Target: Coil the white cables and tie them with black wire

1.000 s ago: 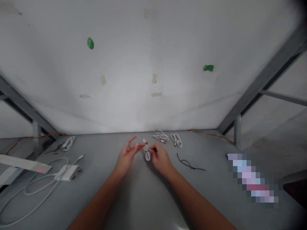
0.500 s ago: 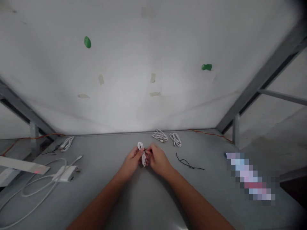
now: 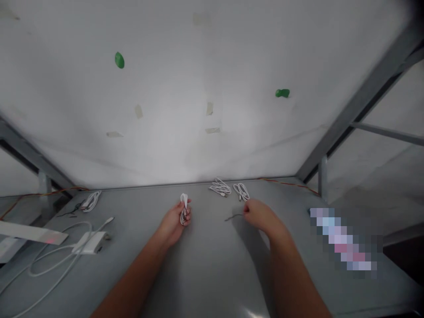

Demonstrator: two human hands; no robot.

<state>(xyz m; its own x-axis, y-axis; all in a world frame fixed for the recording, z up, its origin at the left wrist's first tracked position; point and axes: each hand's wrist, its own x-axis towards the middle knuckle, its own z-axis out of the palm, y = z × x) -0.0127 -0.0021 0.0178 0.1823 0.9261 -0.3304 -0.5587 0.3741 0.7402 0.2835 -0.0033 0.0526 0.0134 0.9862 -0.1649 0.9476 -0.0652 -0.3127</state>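
The white cable [image 3: 183, 205] is already looped into a bundle, and the dark tie [image 3: 234, 216] sits well apart from it, so the two look separated at this point. You have neither one set down: both are in your hands. No dark tie shows around the visible part of the bundle, though your fingers cover some of it. Two more looped cables, [image 3: 220, 187] and [image 3: 241, 191], already lie side by side near the back edge of the table [image 3: 205, 269].

The bundle stands roughly upright in your left hand [image 3: 174, 222], its upper loops poking out above your fingers, which are curled around it with the thumb side toward you. Your right hand [image 3: 260, 215] is closed in a pinch on one end of the tie; the free end trails leftward from your fingertips, toward the bundle. That hand is just in front of the rightmost looped cable; whether they touch, you cannot tell.
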